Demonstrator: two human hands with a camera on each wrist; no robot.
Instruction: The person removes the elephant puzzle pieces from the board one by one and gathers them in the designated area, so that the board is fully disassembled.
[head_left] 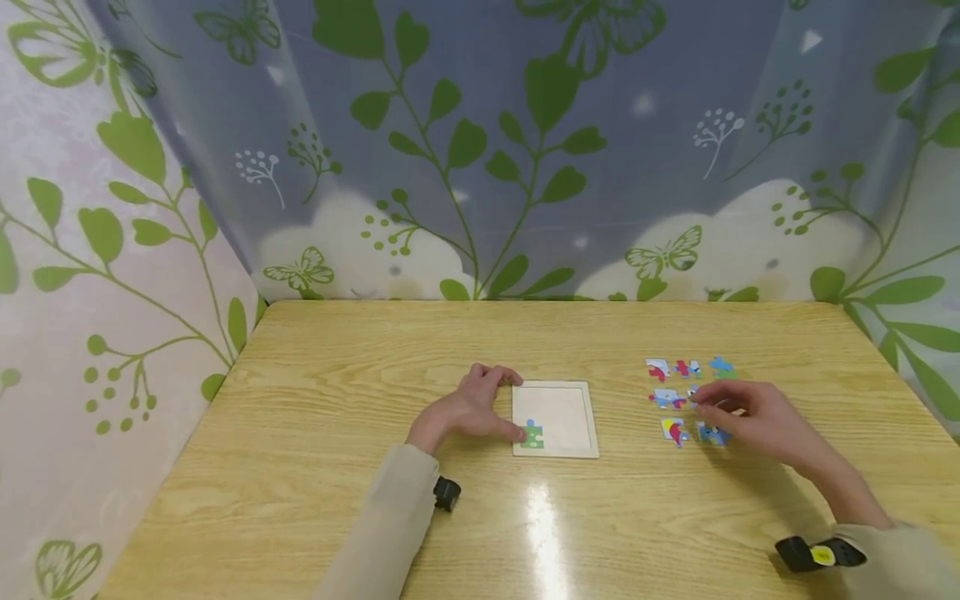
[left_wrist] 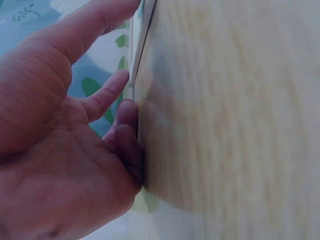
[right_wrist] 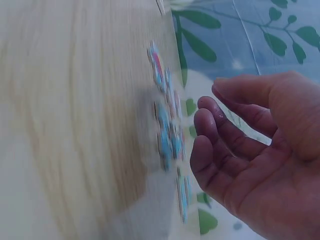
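Note:
A square white puzzle tray (head_left: 558,417) with a raised border lies on the table. In its lower left corner sits a green puzzle piece (head_left: 532,437) with a blue knob. My left hand (head_left: 471,408) spans the tray's left side, thumb at the green piece and a fingertip at the upper left corner. In the left wrist view, the tray's edge (left_wrist: 140,52) shows beside the thumb. My right hand (head_left: 765,417) hovers over loose puzzle pieces (head_left: 666,398), fingers loosely bent and thumb apart from them. Nothing shows between its fingers in the right wrist view; it partly hides some pieces.
Loose pieces lie in rough rows right of the tray, among them a yellow and red one (head_left: 674,431) and a blue and green one (head_left: 722,367). The wooden table (head_left: 360,358) meets a leaf-patterned curtain (head_left: 480,167) at its far edge.

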